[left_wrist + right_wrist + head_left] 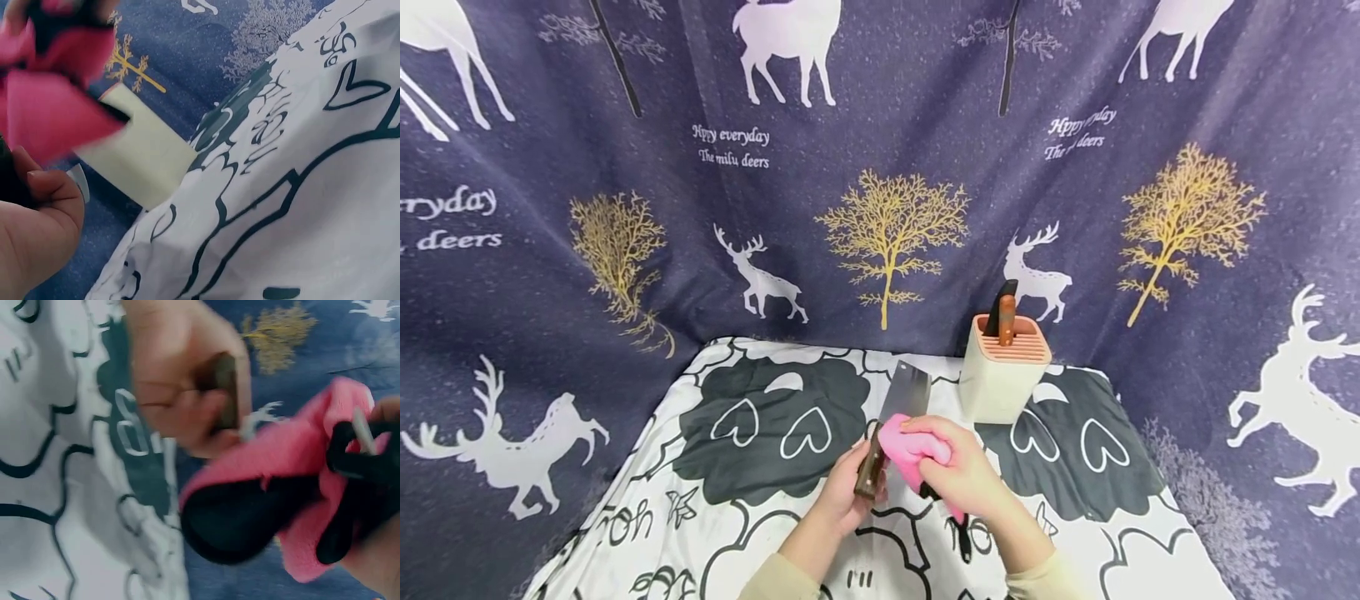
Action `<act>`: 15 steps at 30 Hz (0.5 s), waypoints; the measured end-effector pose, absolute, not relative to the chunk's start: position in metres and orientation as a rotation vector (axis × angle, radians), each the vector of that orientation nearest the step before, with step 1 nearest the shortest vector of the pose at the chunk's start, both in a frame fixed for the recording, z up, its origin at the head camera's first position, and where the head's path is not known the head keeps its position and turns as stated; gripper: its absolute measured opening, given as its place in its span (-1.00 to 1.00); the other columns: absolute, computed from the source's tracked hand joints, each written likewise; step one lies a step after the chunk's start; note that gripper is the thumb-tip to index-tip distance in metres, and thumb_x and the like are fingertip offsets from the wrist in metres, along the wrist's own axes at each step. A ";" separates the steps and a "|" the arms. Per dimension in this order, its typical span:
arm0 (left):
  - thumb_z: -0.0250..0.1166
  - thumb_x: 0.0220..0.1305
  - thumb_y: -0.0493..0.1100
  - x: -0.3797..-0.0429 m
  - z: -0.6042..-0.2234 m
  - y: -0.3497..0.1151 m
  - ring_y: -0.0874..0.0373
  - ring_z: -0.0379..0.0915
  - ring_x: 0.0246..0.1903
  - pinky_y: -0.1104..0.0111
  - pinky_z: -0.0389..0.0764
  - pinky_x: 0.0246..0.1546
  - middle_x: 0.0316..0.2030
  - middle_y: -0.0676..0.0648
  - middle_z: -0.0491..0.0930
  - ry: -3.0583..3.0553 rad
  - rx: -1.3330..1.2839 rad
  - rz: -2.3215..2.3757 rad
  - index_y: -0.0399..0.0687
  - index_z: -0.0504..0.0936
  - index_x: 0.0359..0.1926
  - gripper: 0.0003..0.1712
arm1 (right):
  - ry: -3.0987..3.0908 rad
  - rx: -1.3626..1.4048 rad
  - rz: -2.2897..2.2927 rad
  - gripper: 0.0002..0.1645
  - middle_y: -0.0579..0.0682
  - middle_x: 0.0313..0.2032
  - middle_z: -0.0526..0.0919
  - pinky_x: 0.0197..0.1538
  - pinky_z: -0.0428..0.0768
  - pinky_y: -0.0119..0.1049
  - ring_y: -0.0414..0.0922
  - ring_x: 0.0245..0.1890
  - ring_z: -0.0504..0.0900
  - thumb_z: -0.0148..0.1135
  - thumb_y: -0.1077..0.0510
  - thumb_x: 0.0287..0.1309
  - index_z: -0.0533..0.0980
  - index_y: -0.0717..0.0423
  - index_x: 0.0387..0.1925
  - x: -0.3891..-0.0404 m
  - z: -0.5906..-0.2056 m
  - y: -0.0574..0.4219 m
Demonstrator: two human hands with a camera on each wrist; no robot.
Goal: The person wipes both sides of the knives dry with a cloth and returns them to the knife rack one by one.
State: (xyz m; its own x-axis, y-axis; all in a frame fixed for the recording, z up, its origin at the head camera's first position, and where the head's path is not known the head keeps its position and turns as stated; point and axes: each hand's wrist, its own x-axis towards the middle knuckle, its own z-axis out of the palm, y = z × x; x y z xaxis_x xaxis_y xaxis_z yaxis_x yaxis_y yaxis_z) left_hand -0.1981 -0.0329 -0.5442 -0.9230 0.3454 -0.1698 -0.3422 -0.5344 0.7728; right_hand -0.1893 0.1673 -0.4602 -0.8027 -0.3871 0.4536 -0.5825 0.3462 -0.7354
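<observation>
A cleaver (909, 385) points away from me, its wide grey blade tilted up over the cloth-covered surface. My left hand (841, 493) grips its brown riveted handle (225, 390), which also shows in the right wrist view. Bunched in my right hand (967, 468) is a pink cloth (907, 446) with black patches. That cloth overlaps the base of the blade, right where it joins the handle. The lower blade is hidden behind it. In the left wrist view the cloth (53, 119) is blurred above the left hand (47, 234).
Behind my right hand stands a cream knife block (992, 390) with a slotted orange top. A black-handled piece (1002, 307) and a brown-handled knife (1007, 322) stick out of it. A black-and-white patterned sheet (700, 533) covers the surface; a dark blue deer-print curtain (820, 275) surrounds it.
</observation>
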 end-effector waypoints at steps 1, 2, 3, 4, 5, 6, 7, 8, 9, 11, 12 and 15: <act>-0.20 0.67 0.04 -0.197 -0.543 -0.032 0.32 0.44 -0.58 0.44 0.44 -0.48 -0.44 0.15 0.59 1.227 0.027 2.450 0.09 0.51 -0.09 -0.65 | -2.414 0.849 1.412 -0.35 -0.08 0.08 0.73 0.11 0.62 -0.36 -0.19 0.08 0.66 0.25 0.42 -0.13 0.66 -0.15 0.03 -0.192 -0.466 0.163; -0.23 0.68 0.01 -0.196 -0.542 -0.032 0.32 0.44 -0.58 0.44 0.45 -0.48 -0.46 0.14 0.58 1.219 0.051 2.448 0.11 0.52 -0.12 -0.63 | -2.419 0.821 1.370 -0.35 -0.08 0.10 0.72 0.16 0.62 -0.31 -0.15 0.12 0.66 0.26 0.40 -0.14 0.66 -0.15 0.03 -0.193 -0.472 0.157; -0.26 0.68 -0.01 -0.195 -0.541 -0.032 0.31 0.43 -0.59 0.44 0.45 -0.48 -0.47 0.13 0.57 1.206 0.067 2.452 0.13 0.53 -0.14 -0.60 | -2.417 0.806 1.332 -0.36 -0.06 0.12 0.71 0.19 0.62 -0.24 -0.10 0.15 0.66 0.26 0.38 -0.16 0.66 -0.13 0.04 -0.193 -0.477 0.151; -0.29 0.68 -0.02 -0.194 -0.541 -0.031 0.31 0.43 -0.59 0.45 0.45 -0.48 -0.48 0.13 0.57 1.194 0.089 2.458 0.15 0.55 -0.13 -0.57 | -2.412 0.803 1.285 -0.36 -0.05 0.14 0.71 0.24 0.61 -0.18 -0.06 0.19 0.65 0.27 0.36 -0.18 0.66 -0.12 0.03 -0.192 -0.481 0.145; -0.30 0.68 -0.03 -0.194 -0.540 -0.031 0.32 0.45 -0.58 0.45 0.47 -0.47 -0.47 0.13 0.58 1.183 0.112 2.463 0.17 0.58 -0.11 -0.54 | -2.398 0.823 1.227 -0.37 -0.03 0.14 0.71 0.26 0.60 -0.12 -0.03 0.20 0.65 0.28 0.35 -0.20 0.67 -0.09 0.02 -0.191 -0.485 0.140; -0.31 0.69 -0.03 -0.195 -0.540 -0.032 0.32 0.47 -0.56 0.45 0.50 -0.46 -0.44 0.13 0.60 1.170 0.134 2.470 0.19 0.59 -0.08 -0.53 | -2.377 0.854 1.165 -0.38 0.00 0.14 0.70 0.29 0.58 -0.07 0.01 0.21 0.64 0.28 0.34 -0.22 0.67 -0.05 0.01 -0.190 -0.488 0.136; -0.31 0.69 -0.03 -0.195 -0.540 -0.032 0.32 0.48 -0.54 0.45 0.51 -0.45 -0.41 0.13 0.62 1.161 0.151 2.477 0.20 0.60 -0.04 -0.52 | -2.352 0.886 1.105 -0.40 0.02 0.14 0.70 0.33 0.55 -0.04 0.03 0.23 0.64 0.28 0.34 -0.24 0.67 -0.02 -0.01 -0.189 -0.491 0.133; -0.31 0.69 -0.02 -0.195 -0.541 -0.033 0.33 0.51 -0.51 0.46 0.53 -0.44 -0.35 0.14 0.65 1.154 0.168 2.484 0.23 0.61 -0.01 -0.52 | -2.335 0.907 1.065 -0.41 0.02 0.12 0.71 0.33 0.55 -0.05 0.02 0.22 0.64 0.29 0.34 -0.25 0.67 0.00 -0.02 -0.188 -0.492 0.130; -0.31 0.69 -0.02 -0.195 -0.541 -0.033 0.34 0.54 -0.48 0.47 0.54 -0.44 -0.31 0.15 0.66 1.148 0.178 2.492 0.24 0.61 0.00 -0.51 | -2.321 0.939 1.033 -0.42 0.03 0.10 0.72 0.33 0.56 -0.07 0.01 0.20 0.65 0.30 0.34 -0.26 0.67 0.02 -0.04 -0.187 -0.494 0.129; -0.31 0.68 -0.03 -0.195 -0.542 -0.035 0.35 0.56 -0.46 0.49 0.55 -0.44 -0.26 0.18 0.69 1.145 0.190 2.498 0.24 0.63 0.00 -0.51 | -2.308 0.993 0.978 -0.43 0.03 0.08 0.73 0.32 0.56 -0.10 0.01 0.19 0.66 0.31 0.33 -0.27 0.66 0.03 -0.05 -0.185 -0.495 0.128; -0.30 0.68 -0.05 -0.195 -0.543 -0.036 0.36 0.57 -0.45 0.50 0.54 -0.46 -0.26 0.19 0.70 1.145 0.186 2.502 0.23 0.63 -0.02 -0.51 | -2.311 1.012 0.961 -0.43 0.03 0.07 0.72 0.33 0.56 -0.11 0.01 0.19 0.66 0.31 0.33 -0.27 0.66 0.03 -0.04 -0.184 -0.495 0.128; -0.26 0.66 -0.08 -0.195 -0.543 -0.036 0.39 0.61 -0.40 0.53 0.56 -0.44 -0.27 0.22 0.72 1.154 0.164 2.509 0.19 0.65 -0.07 -0.52 | -2.310 1.064 0.948 -0.41 0.01 0.05 0.73 0.31 0.57 -0.13 0.01 0.17 0.66 0.31 0.32 -0.28 0.66 0.04 -0.04 -0.180 -0.492 0.129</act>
